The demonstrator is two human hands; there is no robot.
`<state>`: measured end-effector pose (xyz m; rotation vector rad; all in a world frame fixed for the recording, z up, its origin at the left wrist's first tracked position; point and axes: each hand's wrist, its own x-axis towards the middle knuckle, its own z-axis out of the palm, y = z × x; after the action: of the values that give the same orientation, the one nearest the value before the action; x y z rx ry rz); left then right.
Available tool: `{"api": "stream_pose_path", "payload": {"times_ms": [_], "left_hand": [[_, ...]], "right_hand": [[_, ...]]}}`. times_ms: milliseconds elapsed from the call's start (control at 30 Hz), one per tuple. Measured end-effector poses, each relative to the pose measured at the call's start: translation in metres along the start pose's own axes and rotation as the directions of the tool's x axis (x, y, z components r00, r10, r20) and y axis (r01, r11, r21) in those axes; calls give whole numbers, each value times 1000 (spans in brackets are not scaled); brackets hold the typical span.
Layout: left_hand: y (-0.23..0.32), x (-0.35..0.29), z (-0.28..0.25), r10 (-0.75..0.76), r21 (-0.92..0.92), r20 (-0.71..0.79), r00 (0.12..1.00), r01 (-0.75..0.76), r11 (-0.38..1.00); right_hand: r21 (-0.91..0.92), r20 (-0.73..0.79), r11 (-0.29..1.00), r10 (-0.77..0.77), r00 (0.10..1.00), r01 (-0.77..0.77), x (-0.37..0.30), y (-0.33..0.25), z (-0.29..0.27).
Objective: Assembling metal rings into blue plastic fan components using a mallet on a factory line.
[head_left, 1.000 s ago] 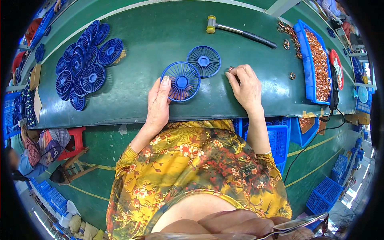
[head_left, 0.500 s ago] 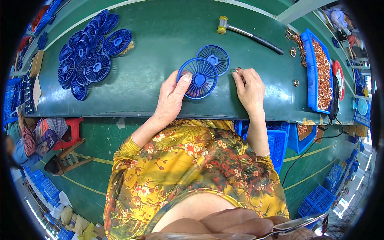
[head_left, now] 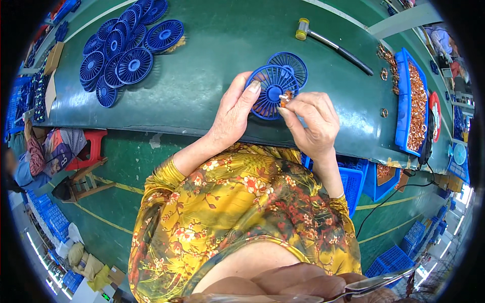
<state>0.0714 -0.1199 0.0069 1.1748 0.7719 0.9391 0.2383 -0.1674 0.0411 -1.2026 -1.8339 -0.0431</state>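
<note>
My left hand (head_left: 237,103) grips the left rim of a round blue plastic fan grille (head_left: 264,103), thumb on top, holding it raised over the table near its front edge. Between the thumb and fingers of my right hand (head_left: 312,118) is a small copper-coloured ring (head_left: 285,99), held over the grille close to its hub; the fingers partly cover it. Just behind the held one, a second blue grille (head_left: 298,65) lies on the table, partly hidden by it.
Many blue grilles (head_left: 134,65) are piled at the back left. A mallet (head_left: 331,44) with a yellow head lies at the back right. Beside it, a blue tray (head_left: 402,101) holds copper rings (head_left: 418,108), with several loose ones (head_left: 384,74) nearby on the green table (head_left: 202,55).
My right hand has brought the copper ring leftward from beside the grilles to the held grille's hub. The grille stays in my left hand. The whole view has shifted slightly.
</note>
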Motion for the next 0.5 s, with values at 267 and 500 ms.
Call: {"api": "stream_pose_path", "payload": {"times_ms": [267, 500], "left_hand": [[-8, -5, 0, 123, -10, -20, 992, -123, 992], [-19, -5, -7, 35, 172, 10, 999, -36, 984]], "right_hand": [[-112, 66, 993, 40, 997, -32, 4, -3, 27], [-121, 39, 986, 120, 992, -114, -7, -2, 44]]}}
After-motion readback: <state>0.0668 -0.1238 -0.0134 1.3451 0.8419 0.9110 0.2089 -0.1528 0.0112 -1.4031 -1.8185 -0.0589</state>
